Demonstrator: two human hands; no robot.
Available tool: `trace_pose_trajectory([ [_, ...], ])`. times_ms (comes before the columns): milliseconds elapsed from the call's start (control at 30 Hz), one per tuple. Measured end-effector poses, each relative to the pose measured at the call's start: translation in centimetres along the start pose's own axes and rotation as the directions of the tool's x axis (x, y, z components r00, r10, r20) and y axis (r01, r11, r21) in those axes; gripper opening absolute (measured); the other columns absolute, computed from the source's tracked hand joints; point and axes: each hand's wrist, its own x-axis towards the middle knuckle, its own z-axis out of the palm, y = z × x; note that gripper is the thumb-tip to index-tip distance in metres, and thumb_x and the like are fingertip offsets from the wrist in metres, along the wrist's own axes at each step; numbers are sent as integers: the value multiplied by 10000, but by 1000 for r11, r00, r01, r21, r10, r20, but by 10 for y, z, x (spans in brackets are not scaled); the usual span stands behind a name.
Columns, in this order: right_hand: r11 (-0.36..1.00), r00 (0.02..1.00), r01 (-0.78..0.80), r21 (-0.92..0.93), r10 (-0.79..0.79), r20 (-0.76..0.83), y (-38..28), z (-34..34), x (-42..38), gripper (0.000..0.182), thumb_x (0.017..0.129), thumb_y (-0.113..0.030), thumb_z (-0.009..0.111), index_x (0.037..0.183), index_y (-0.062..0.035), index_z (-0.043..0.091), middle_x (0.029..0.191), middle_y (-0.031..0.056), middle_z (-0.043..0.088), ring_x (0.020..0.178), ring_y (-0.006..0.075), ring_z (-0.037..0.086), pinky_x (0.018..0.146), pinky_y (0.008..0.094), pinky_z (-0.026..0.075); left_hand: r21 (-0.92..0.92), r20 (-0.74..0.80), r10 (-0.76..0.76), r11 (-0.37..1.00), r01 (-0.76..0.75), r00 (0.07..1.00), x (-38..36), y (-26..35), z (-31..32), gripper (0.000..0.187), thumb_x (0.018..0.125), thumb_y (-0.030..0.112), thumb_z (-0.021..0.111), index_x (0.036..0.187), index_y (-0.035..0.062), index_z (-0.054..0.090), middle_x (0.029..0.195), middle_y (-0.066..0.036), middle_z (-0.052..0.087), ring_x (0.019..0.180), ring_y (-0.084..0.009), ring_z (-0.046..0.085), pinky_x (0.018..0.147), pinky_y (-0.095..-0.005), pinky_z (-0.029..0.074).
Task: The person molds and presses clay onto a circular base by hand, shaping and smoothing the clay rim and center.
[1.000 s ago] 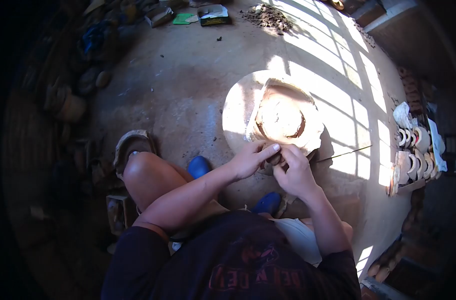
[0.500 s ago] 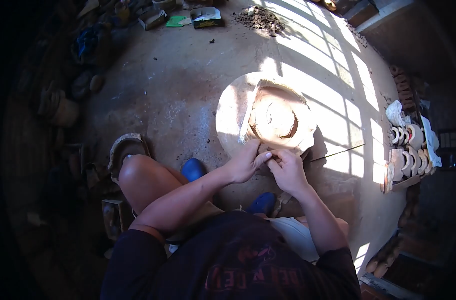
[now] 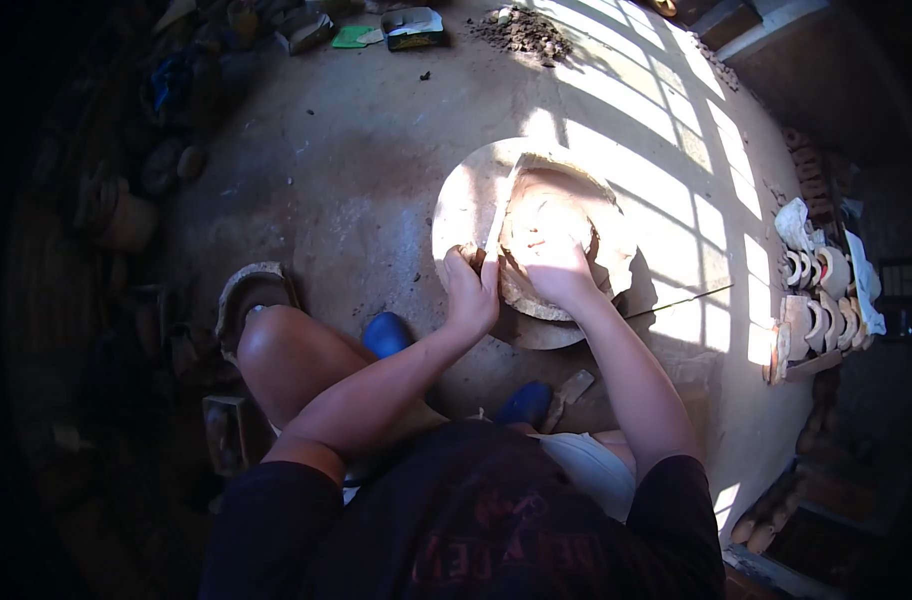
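Note:
A half-round mould (image 3: 608, 205) with clay (image 3: 546, 215) inside lies on a round pale disc (image 3: 459, 205) on the floor. My left hand (image 3: 471, 290) is at the mould's straight left edge, its fingers curled round a small brown lump (image 3: 470, 254) that looks like clay. Inside the mould, my right hand (image 3: 564, 272) reaches onto the clay; its fingertips are washed out by bright sunlight, so whether they grip anything cannot be made out.
Another curved mould (image 3: 244, 290) stands by my left knee. Curved pieces (image 3: 816, 325) fill a rack at the right. A heap of dry lumps (image 3: 528, 35), a box (image 3: 413, 28) and a green item (image 3: 353, 37) lie at the far side. Blue shoes (image 3: 387, 335) are below.
My hands were together at the mould's near edge and have parted. The left moved to the mould's left side, the right forward into the mould. The mould has turned slightly.

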Motion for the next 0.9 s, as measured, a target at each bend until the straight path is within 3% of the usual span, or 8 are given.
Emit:
trace_pose_trajectory([
  [100, 987, 996, -5, -159, 19, 89, -27, -11, 7, 271, 937, -217, 592, 1076, -19, 714, 1101, 232, 707, 1029, 409, 668, 925, 467, 526, 15, -58, 64, 998, -63, 996, 1, -1, 4, 528, 1003, 270, 611, 1280, -122, 392, 1202, -319, 490, 1131, -436, 519, 1007, -488, 417],
  [200, 999, 958, -30, -30, 38, 284, -32, -11, 20, 263, 932, -189, 570, 1072, -7, 700, 1103, 242, 705, 1011, 424, 674, 921, 478, 532, -25, -68, 114, 993, -116, 991, 6, -6, 5, 511, 1008, 239, 596, 1295, -126, 382, 1217, -319, 499, 1139, -434, 531, 1008, -483, 422],
  [300, 971, 914, 159, -178, -76, 399, -36, -12, 20, 286, 930, -162, 533, 1114, -6, 687, 1103, 264, 700, 1008, 417, 688, 923, 481, 540, -28, -119, 217, 975, -222, 969, 19, -9, 10, 436, 1035, 201, 565, 1274, -108, 373, 1105, -241, 570, 1020, -335, 587, 932, -444, 472],
  [433, 969, 913, -32, -243, 127, 387, -51, -17, 6, 320, 907, -161, 522, 1131, 8, 677, 1102, 276, 699, 1019, 409, 695, 911, 489, 542, -165, -13, 127, 978, -128, 992, 34, -5, 7, 389, 1053, 176, 543, 1290, -88, 384, 1082, -208, 616, 967, -283, 627, 879, -427, 508],
  [533, 964, 880, -75, -257, 185, 438, -54, -25, -4, 368, 886, -192, 519, 1147, 12, 679, 1112, 284, 700, 1040, 412, 690, 926, 485, 532, 80, -170, 235, 971, -224, 957, 41, 2, 6, 427, 1038, 212, 557, 1311, -87, 422, 1097, -293, 626, 980, -440, 642, 883, -475, 510],
  [667, 955, 836, -84, -284, 222, 502, -48, -39, -19, 459, 873, -185, 522, 1299, -55, 635, 1151, 271, 697, 1089, 406, 684, 949, 484, 532, -26, -123, 161, 986, -165, 979, 56, -3, 4, 380, 1043, 238, 569, 1244, -67, 465, 1131, -298, 614, 1024, -446, 627, 894, -483, 501],
  [800, 938, 814, -33, -344, 225, 535, -40, -54, -34, 577, 854, -174, 538, 1425, -106, 575, 1168, 244, 702, 1109, 389, 684, 960, 477, 537, 29, -106, 258, 966, -256, 960, 72, 1, -4, 316, 1040, 216, 572, 1175, -55, 481, 1105, -285, 607, 1029, -438, 612, 910, -484, 484],
  [900, 919, 852, 30, -393, 182, 490, -17, -52, -49, 543, 851, -195, 553, 1382, -88, 590, 1161, 198, 720, 1134, 355, 688, 938, 455, 553, 55, -94, 289, 957, -285, 953, 94, -7, -4, 328, 1038, 227, 578, 1174, -62, 504, 1125, -295, 607, 1063, -447, 615, 926, -485, 488],
])
